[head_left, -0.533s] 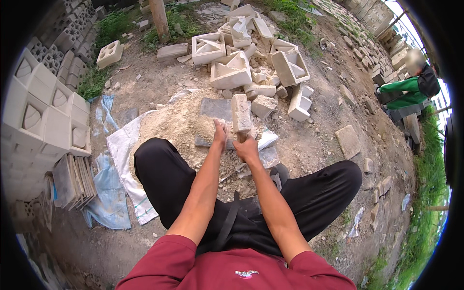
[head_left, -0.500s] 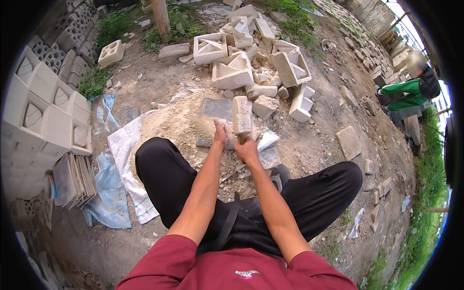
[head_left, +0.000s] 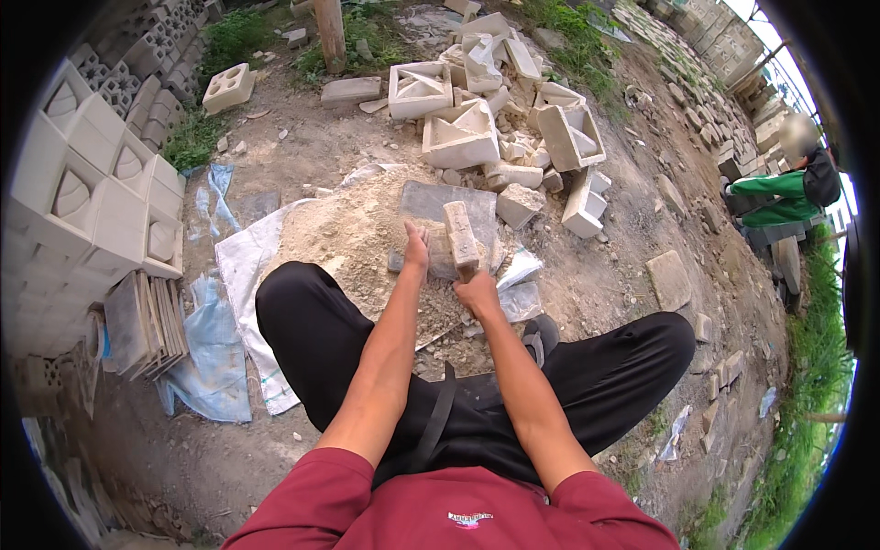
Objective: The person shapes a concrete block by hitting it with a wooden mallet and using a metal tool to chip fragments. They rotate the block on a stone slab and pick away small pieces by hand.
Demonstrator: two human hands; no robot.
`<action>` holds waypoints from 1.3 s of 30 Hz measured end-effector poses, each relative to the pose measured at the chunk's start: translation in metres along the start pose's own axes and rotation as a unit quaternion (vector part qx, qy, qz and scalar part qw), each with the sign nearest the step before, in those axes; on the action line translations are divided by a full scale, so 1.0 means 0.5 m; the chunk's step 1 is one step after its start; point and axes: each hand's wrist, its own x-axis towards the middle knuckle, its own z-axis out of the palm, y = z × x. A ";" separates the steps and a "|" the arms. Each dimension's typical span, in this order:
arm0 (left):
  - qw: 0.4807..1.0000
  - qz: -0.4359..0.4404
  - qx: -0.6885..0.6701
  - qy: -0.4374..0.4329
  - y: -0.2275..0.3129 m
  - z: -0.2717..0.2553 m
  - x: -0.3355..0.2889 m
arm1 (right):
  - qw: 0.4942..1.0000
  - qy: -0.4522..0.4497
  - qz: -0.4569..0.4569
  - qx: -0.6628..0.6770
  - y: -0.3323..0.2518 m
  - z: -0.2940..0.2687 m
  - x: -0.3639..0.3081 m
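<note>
My right hand (head_left: pixel 478 293) is closed round the short handle of a mallet (head_left: pixel 460 231). The mallet's pale, blocky head stands above the hand, over a flat grey slab (head_left: pixel 423 198). To its left, my left hand (head_left: pixel 416 247) has its fingers stretched out and seems to hold nothing. It is close to the slab's near left part; whether it touches there I cannot tell. A heap of tan crushed rubble (head_left: pixel 330 225) spreads to the left of the slab, partly on a white sheet (head_left: pixel 246 252).
Broken cream blocks (head_left: pixel 461 135) are piled beyond the slab. Stacked moulded blocks (head_left: pixel 87 197) and leaning thin boards (head_left: pixel 147 321) line the left side. A wooden post (head_left: pixel 330 37) rises at the back. A person in green trousers (head_left: pixel 775 197) sits at the far right.
The mallet head has come lower in view and tilts a little left. My left hand now shows more apart from the mallet. The whole view has shifted slightly.
</note>
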 end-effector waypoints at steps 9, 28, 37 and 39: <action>0.997 0.040 -0.021 0.064 0.025 -0.079 -0.014 | 0.980 -0.116 0.075 0.141 -0.123 -0.073 0.012; 0.975 -0.136 0.172 0.048 0.033 -0.046 -0.080 | 0.999 -0.024 0.006 0.026 0.029 -0.014 0.024; 0.959 -0.204 -0.097 0.169 -0.189 0.081 -0.128 | 0.930 -0.015 0.142 0.339 0.039 -0.074 -0.004; 0.948 -0.172 -0.168 0.210 -0.187 0.114 -0.102 | 0.929 0.021 0.155 0.334 0.064 -0.086 -0.012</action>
